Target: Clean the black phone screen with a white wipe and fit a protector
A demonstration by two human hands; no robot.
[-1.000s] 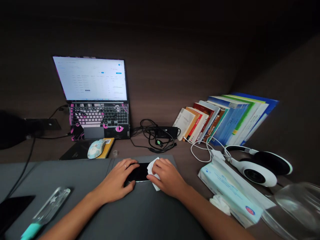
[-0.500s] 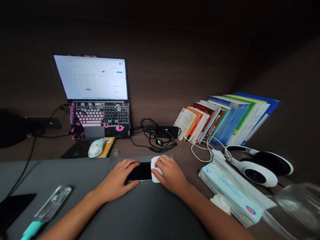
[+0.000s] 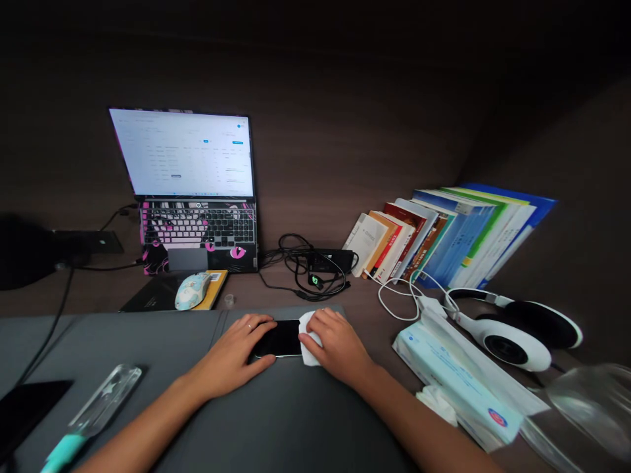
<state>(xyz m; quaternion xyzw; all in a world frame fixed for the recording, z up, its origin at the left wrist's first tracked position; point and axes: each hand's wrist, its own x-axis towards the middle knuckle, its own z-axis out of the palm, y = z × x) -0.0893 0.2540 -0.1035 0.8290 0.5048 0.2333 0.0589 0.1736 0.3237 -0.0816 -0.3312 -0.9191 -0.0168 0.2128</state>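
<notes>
A black smartphone [image 3: 280, 338] lies flat, screen up, on the dark grey desk mat [image 3: 276, 420]. My left hand [image 3: 241, 351] grips its left end, fingers along the far edge and thumb at the near edge. At the phone's right end, my right hand [image 3: 338, 341] has its fingers closed over a white tissue [image 3: 308, 345] pressed on the screen. The hand and tissue hide that end of the phone.
Behind are an open laptop [image 3: 200, 230], a mouse [image 3: 192, 291] on a book, and tangled cables [image 3: 310, 269]. To the right stand books [image 3: 419, 236], headphones [image 3: 513, 335] and a tissue pack [image 3: 458, 374]. A clear case-like object with a teal end [image 3: 103, 401] lies left.
The tissue's lower edge hangs slightly nearer to me below my right hand. Both hands and the phone stay almost in place; the whole view has shifted slightly.
</notes>
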